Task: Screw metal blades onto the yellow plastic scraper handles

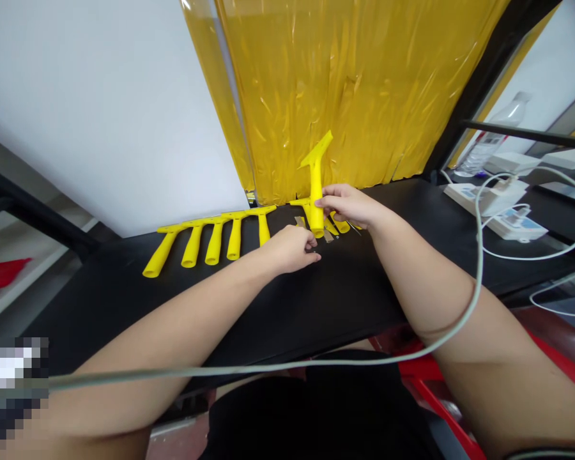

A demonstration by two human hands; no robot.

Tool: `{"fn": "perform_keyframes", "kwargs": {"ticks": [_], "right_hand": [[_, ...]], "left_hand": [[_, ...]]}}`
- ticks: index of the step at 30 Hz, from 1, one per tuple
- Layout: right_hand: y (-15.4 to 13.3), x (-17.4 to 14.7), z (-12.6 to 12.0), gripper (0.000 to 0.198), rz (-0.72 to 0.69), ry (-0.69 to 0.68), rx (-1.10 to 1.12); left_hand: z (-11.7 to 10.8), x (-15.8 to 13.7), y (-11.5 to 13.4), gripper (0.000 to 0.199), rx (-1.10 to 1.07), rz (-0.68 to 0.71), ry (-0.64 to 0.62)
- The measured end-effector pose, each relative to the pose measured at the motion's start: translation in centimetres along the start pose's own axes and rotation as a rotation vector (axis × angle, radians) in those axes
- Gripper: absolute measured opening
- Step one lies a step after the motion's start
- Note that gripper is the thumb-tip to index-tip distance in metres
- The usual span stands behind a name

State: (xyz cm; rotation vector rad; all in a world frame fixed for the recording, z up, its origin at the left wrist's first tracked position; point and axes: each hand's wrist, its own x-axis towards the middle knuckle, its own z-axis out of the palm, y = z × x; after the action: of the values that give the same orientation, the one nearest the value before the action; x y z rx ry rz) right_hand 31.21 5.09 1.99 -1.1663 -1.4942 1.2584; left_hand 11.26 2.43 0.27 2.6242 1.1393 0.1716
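My right hand [345, 206] grips a yellow plastic scraper handle [315, 182] by its round grip. The handle stands nearly upright, its wide slanted head at the top and the open end of the grip below. Just left of and below that end is my left hand [294, 248], its fingers curled toward the thumb; what they pinch, if anything, is too small to make out. Several more yellow scraper handles [214, 243] lie in a row on the black table [287, 313] to the left. Another handle [301, 204] lies partly hidden behind the held one.
Small flat brownish pieces [328, 236] lie beneath my right hand. White power strips [503, 207] with cords and a clear plastic bottle [489, 140] are at the right. A pale cable [287, 365] crosses in front of me. Yellow film [354, 96] covers the back.
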Motion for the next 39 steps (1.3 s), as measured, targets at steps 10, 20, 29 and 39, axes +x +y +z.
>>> {"fn": "perform_keyframes", "kwargs": {"ticks": [10, 20, 29, 39], "right_hand": [[0.5, 0.3, -0.6, 0.010, 0.006, 0.004, -0.007], [0.3, 0.3, -0.6, 0.009, 0.013, 0.006, 0.015], [0.4, 0.4, -0.8, 0.009, 0.002, 0.026, -0.012], [1.3, 1.2, -0.7, 0.007, -0.036, 0.168, -0.117]], "left_hand": [[1.6, 0.4, 1.3, 0.024, 0.168, 0.024, -0.043], [-0.1, -0.2, 0.7, 0.014, 0.173, -0.128, -0.052], [-1.0, 1.9, -0.5, 0.009, 0.114, -0.227, 0.040], [0.1, 6.3, -3.3, 0.008, -0.017, -0.263, 0.197]]}}
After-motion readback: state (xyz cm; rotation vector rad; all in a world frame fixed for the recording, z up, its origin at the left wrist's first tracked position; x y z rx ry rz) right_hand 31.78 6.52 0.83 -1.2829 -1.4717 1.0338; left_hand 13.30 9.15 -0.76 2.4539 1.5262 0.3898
